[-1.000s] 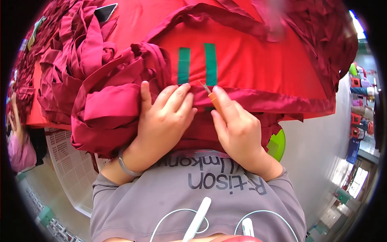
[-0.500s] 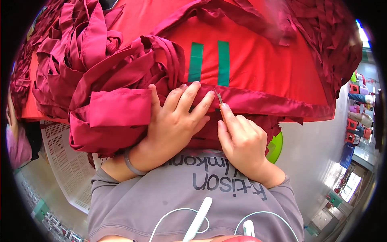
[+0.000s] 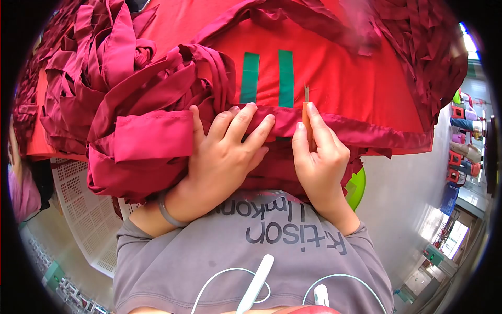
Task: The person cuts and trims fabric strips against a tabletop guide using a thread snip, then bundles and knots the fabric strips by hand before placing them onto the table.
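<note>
My left hand (image 3: 222, 149) lies with its fingers spread on a long dark-red fabric strip (image 3: 361, 128) near the front edge of the red-covered table (image 3: 334, 78). Close by on the right, my right hand (image 3: 323, 157) is closed on a small seam ripper (image 3: 307, 118) with an orange handle. Its metal tip points away from me, above the strip. Two green tape marks (image 3: 286, 78) are on the red cover beyond my hands. A folded piece of dark-red fabric (image 3: 154, 136) touches my left hand's thumb side.
A large heap of dark-red strips (image 3: 112, 68) rises at the left, and another pile (image 3: 423, 47) is at the far right. A white perforated basket (image 3: 86, 209) stands lower left. A green round object (image 3: 356, 188) shows below the table edge. Another person's arm (image 3: 18, 162) is at far left.
My right hand has moved right and slightly away from me, with the seam ripper now upright in view and off the strip's edge. My left hand has barely moved.
</note>
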`<state>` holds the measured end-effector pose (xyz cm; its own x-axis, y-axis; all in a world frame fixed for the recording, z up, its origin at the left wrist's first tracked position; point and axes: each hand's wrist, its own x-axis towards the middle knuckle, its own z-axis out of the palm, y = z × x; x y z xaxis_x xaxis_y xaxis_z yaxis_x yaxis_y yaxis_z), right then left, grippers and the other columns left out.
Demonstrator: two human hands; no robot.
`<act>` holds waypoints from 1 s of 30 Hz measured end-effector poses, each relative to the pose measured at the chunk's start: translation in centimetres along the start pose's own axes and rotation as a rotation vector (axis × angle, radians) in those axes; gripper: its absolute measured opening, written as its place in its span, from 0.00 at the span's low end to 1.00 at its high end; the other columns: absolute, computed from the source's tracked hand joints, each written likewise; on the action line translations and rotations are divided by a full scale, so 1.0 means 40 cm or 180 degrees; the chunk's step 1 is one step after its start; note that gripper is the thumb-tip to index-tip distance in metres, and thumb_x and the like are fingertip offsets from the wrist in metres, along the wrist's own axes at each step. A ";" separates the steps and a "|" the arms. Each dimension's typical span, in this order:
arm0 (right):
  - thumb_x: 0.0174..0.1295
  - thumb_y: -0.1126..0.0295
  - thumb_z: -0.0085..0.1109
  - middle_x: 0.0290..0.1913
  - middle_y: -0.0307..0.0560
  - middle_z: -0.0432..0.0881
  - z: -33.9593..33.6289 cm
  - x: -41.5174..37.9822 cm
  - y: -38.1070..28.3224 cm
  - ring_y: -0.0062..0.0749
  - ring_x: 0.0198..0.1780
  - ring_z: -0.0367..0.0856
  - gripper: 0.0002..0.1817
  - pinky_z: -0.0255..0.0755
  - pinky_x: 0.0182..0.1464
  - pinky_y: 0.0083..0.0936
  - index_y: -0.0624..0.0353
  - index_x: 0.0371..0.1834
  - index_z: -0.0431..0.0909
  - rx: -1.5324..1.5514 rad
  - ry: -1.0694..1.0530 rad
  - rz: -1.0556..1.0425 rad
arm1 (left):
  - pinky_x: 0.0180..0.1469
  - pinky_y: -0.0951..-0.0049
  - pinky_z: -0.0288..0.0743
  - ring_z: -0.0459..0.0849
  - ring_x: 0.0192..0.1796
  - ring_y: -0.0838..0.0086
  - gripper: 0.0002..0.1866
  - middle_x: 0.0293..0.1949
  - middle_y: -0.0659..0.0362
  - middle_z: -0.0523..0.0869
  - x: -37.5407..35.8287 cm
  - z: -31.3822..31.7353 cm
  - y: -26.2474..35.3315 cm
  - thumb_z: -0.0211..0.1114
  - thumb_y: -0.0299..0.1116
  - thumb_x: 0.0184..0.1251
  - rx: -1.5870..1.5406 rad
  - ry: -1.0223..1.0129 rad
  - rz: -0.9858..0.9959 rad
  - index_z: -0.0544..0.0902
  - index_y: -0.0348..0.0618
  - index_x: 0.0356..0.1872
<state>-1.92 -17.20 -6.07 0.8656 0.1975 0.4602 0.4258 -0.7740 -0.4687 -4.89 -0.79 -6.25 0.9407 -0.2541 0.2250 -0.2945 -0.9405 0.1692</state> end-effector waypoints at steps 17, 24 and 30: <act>0.50 0.77 0.61 0.19 0.42 0.74 -0.025 -0.012 -0.040 0.30 0.18 0.73 0.18 0.68 0.22 0.23 0.64 0.47 0.80 -0.0091 -0.1081 -0.0404 | 0.68 0.36 0.35 0.77 0.50 0.76 0.20 0.52 0.67 0.79 0.001 0.015 -0.005 0.62 0.41 0.52 0.0025 0.0417 0.0030 0.81 0.52 0.48; 0.53 0.73 0.60 0.17 0.42 0.72 -0.003 0.005 -0.015 0.32 0.16 0.72 0.17 0.68 0.20 0.26 0.65 0.47 0.79 0.0099 -0.0294 -0.0245 | 0.68 0.36 0.36 0.77 0.50 0.75 0.19 0.52 0.67 0.79 0.001 0.010 -0.002 0.62 0.41 0.52 -0.0002 0.0396 -0.0010 0.81 0.52 0.48; 0.51 0.72 0.61 0.18 0.39 0.71 -0.051 -0.019 -0.032 0.28 0.18 0.73 0.17 0.66 0.20 0.23 0.61 0.47 0.80 -0.0162 -0.1066 -0.0408 | 0.68 0.39 0.27 0.76 0.50 0.75 0.20 0.54 0.66 0.77 -0.004 0.006 -0.005 0.64 0.39 0.54 -0.0274 0.0226 0.0009 0.81 0.56 0.50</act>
<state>-3.65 -17.57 -4.28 0.8479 0.4746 0.2363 0.5302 -0.7573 -0.3813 -4.95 -0.62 -6.53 0.9263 -0.2374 0.2925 -0.3136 -0.9162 0.2496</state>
